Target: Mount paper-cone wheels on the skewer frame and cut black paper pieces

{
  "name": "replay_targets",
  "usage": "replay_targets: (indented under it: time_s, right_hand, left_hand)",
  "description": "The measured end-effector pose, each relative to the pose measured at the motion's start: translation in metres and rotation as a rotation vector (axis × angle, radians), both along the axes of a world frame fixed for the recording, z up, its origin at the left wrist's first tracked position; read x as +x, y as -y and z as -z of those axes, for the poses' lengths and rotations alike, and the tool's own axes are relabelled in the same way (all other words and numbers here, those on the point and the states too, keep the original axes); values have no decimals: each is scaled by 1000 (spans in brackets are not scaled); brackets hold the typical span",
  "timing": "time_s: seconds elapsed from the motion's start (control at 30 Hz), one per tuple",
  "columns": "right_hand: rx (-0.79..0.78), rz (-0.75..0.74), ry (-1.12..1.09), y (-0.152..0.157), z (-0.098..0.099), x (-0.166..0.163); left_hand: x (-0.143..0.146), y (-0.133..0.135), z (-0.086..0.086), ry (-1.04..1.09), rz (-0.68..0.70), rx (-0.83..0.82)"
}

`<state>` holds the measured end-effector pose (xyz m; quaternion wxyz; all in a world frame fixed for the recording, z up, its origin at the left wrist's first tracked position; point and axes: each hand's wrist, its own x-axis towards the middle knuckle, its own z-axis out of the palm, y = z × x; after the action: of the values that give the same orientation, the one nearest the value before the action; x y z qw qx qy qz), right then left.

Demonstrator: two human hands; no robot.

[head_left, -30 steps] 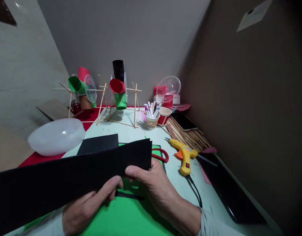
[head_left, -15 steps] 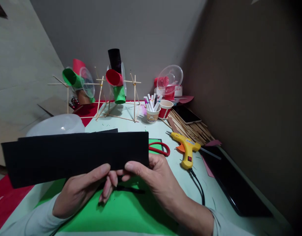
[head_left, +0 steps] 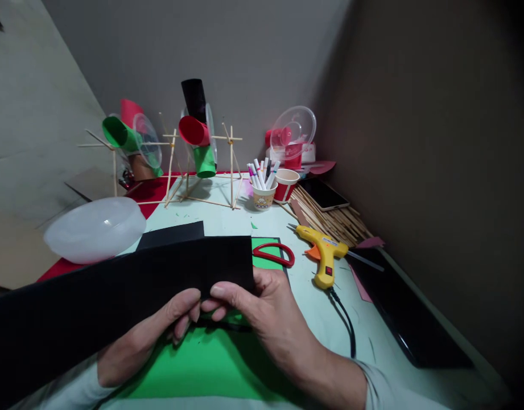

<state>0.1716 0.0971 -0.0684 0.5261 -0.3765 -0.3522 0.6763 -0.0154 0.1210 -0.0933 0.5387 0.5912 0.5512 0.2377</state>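
Observation:
A long black paper strip [head_left: 129, 296] is held up in front of me, running off the left edge of the view. My left hand [head_left: 159, 324] is closed on its lower edge, thumb in front and fingers behind. Close beside it, my right hand [head_left: 265, 319] pinches the strip near its right end. Beneath both hands lies a green sheet [head_left: 193, 370] on the table. Behind the strip another black piece [head_left: 172, 234] lies flat, and the red handle of scissors [head_left: 292, 256] shows past its right end; their blades are hidden.
On the right lie a yellow glue gun [head_left: 327, 256] with its cord, a black flat panel [head_left: 415, 319], wooden sticks [head_left: 330, 219] and a phone [head_left: 324, 194]. Behind stand a marker cup [head_left: 264, 197], a red-and-white cup [head_left: 286, 185] and stick frames with paper tubes [head_left: 194, 131]. A translucent bowl [head_left: 95, 229] sits left.
The strip's left part has swung down and toward me, uncovering the bowl and more of the black piece behind. Both hands have kept their hold, and the left has come slightly closer to the right.

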Motion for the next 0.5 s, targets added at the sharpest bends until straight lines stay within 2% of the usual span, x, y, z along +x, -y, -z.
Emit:
replay_targets:
  time_s: [0.17, 0.3, 0.4, 0.5]
  right_hand:
    - [-28, -28, 47, -2, -3, 2]
    - [-6, -198, 79, -2, 1, 1]
    - [-6, -254, 80, -1, 7, -4]
    - [-12, -166, 99, 0, 13, -9]
  left_hand:
    - [0, -5, -17, 20, 68, -121]
    - [-3, -8, -23, 71, 68, -233]
    - [-1, -8, -22, 99, 92, -166]
    - [5, -7, -21, 102, 136, -87]
